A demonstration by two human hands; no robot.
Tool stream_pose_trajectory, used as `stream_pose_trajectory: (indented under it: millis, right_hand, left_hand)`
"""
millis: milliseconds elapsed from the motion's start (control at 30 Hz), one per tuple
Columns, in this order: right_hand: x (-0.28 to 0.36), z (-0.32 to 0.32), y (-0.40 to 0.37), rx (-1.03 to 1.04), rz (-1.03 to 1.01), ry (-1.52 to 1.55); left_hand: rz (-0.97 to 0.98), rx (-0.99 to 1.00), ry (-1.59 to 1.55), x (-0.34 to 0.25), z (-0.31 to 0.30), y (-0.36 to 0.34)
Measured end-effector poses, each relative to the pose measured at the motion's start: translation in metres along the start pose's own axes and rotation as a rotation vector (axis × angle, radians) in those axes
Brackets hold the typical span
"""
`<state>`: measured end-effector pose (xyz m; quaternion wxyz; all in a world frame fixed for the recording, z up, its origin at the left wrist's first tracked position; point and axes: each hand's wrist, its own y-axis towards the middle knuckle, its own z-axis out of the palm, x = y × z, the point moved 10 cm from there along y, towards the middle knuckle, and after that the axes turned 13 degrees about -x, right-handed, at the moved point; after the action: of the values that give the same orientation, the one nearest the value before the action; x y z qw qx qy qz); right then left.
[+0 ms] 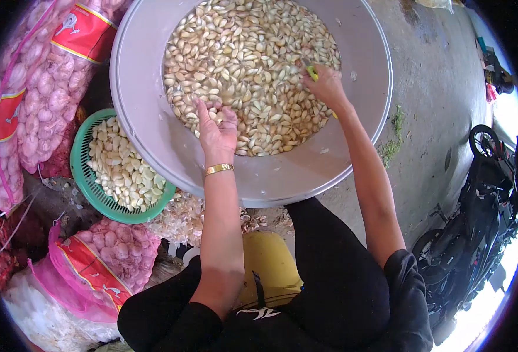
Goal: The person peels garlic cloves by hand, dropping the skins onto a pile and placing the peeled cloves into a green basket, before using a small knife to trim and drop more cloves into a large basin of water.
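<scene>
A large pale tub (136,88) holds many unpeeled garlic cloves (241,64) in water. My left hand (218,130), with a gold band on the wrist, is at the near left edge of the cloves, its fingers curled up around some of them. Over the right part of the cloves, my right hand (326,87) grips a small knife (311,71) with a yellow-green handle. Peeled cloves (121,164) lie in a green basket (83,176) left of the tub.
Net sacks of garlic (53,88) stand at the left, and an open pink sack (118,246) lies lower down. Garlic skins (179,217) cover the floor below the tub. A motorbike (476,223) is at the right.
</scene>
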<state>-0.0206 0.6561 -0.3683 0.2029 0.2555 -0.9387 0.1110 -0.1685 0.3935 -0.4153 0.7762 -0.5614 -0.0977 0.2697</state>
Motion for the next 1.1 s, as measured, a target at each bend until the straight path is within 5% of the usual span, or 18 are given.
stream_pose_trajectory:
  millis: [167, 400, 533, 600, 733, 800, 833, 900, 933, 1100]
  right_hand:
    - [0.022, 0.035, 0.001, 0.088, -0.216, -0.14]
    - [0.023, 0.016, -0.008, -0.035, -0.205, 0.0]
    - [0.071, -0.03, -0.023, -0.031, -0.02, 0.135]
    - [0.114, -0.029, -0.038, 0.083, -0.085, 0.432]
    - [0.157, -0.012, -0.046, 0.281, -0.12, 0.249]
    - [0.165, -0.007, -0.025, 0.251, -0.091, 0.406]
    - [0.167, 0.0, -0.01, 0.252, -0.111, 0.231]
    - [0.181, 0.018, 0.031, 0.078, -0.467, 0.099]
    - [0.181, 0.033, 0.053, 0.117, -0.425, 0.026]
    - [0.221, 0.075, 0.112, 0.005, -0.542, -0.076]
  left_hand:
    - [0.016, 0.031, 0.084, 0.004, 0.005, 0.0]
    - [-0.079, 0.136, 0.013, 0.015, 0.011, 0.002]
    - [-0.089, 0.149, 0.101, 0.022, 0.019, -0.007]
    - [-0.09, 0.168, 0.092, 0.026, 0.022, -0.007]
    - [-0.157, 0.208, 0.195, 0.034, 0.029, -0.019]
    - [-0.035, 0.087, 0.205, 0.022, 0.017, -0.009]
    - [-0.036, 0.031, 0.156, 0.019, 0.015, -0.011]
    - [-0.049, 0.005, 0.115, 0.014, 0.011, -0.009]
    - [-0.068, -0.021, 0.082, 0.015, 0.007, -0.009]
    - [-0.05, 0.072, 0.056, 0.017, 0.009, -0.001]
